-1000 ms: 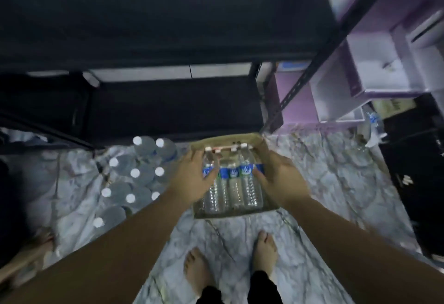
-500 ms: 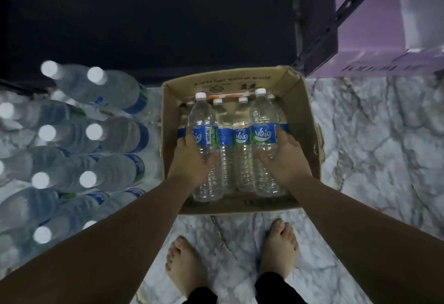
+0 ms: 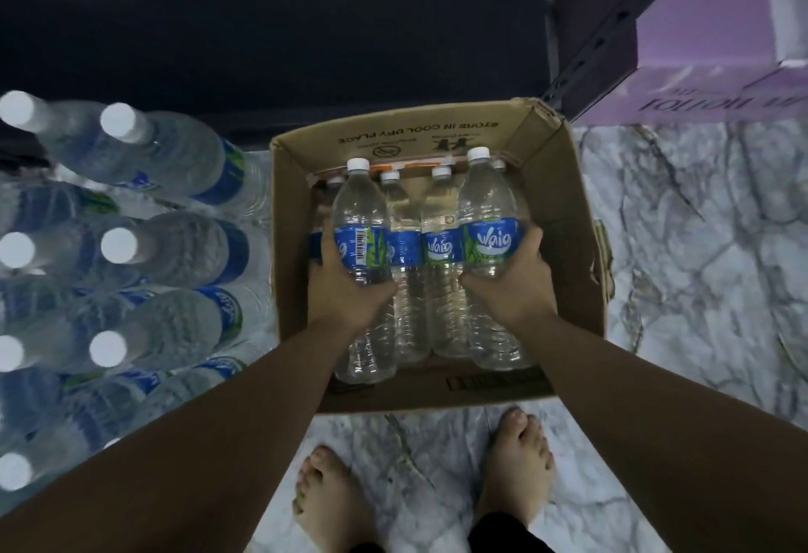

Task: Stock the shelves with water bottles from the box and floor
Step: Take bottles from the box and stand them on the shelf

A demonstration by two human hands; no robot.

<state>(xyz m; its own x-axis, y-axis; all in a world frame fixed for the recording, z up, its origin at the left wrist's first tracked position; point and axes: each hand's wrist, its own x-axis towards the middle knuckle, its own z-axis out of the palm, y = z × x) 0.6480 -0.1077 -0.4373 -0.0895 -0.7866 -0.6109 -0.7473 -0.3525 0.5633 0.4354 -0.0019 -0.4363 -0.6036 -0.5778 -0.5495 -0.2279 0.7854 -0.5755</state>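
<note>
From the head view we see clear ribbed plastic water bottles with blue labels standing in a cardboard box [image 3: 564, 220] on the marble floor [image 3: 699, 272]. Our left hand [image 3: 345, 285] grips the left bottle [image 3: 360, 211] and our right hand [image 3: 509, 285] grips the right bottle [image 3: 485, 202]. More bottles [image 3: 166, 246] crowd the floor just left of the box.

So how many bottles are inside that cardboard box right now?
4 clearly: one in the left hand, one in the right hand, two between them. Caps behind the outer two, at the box back, hint at more hidden.
</note>
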